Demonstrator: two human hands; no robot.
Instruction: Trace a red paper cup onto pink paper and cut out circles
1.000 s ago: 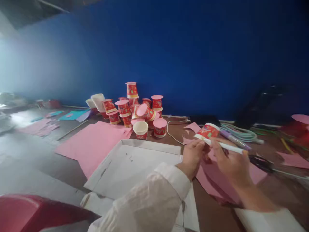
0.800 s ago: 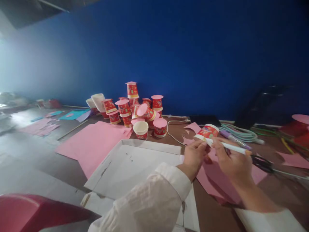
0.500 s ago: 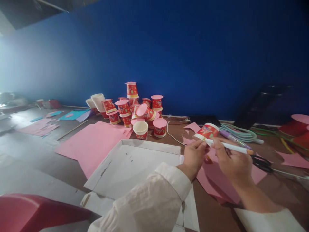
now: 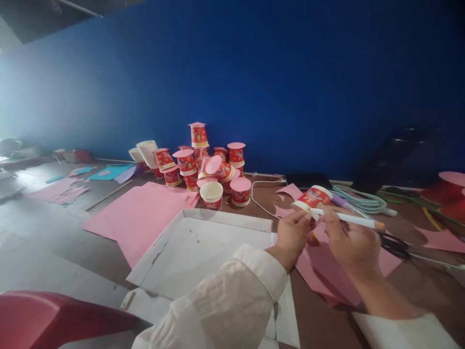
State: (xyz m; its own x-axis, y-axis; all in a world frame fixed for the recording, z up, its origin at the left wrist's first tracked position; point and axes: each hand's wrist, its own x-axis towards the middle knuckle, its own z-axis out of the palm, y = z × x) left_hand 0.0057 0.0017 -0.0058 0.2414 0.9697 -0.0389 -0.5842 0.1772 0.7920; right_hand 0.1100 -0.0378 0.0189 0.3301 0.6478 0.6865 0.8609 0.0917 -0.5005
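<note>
A red patterned paper cup [image 4: 313, 196] lies tilted on its side at the right, its white rim toward my hands. The fingers of my left hand [image 4: 293, 238] pinch that rim from below. Between the thumb and fingers of my right hand [image 4: 350, 245] is a white pen [image 4: 352, 219] with an orange end, its other end touching or very near the cup's rim. Pink paper [image 4: 323, 276] lies beneath both hands. What the hidden fingertips touch inside the rim cannot be made out.
Red cups with pink discs [image 4: 185, 162] are stacked by the blue wall, beside an upright cup [image 4: 211, 195]. A white cardboard tray [image 4: 207, 252], pink sheets [image 4: 145, 213], black scissors [image 4: 394, 245], a coiled cable [image 4: 363, 199] and a red object [image 4: 54, 320] surround the hands.
The pen has shifted slightly to the right in my right hand, and the cup has moved slightly to the right. My left hand is almost unmoved.
</note>
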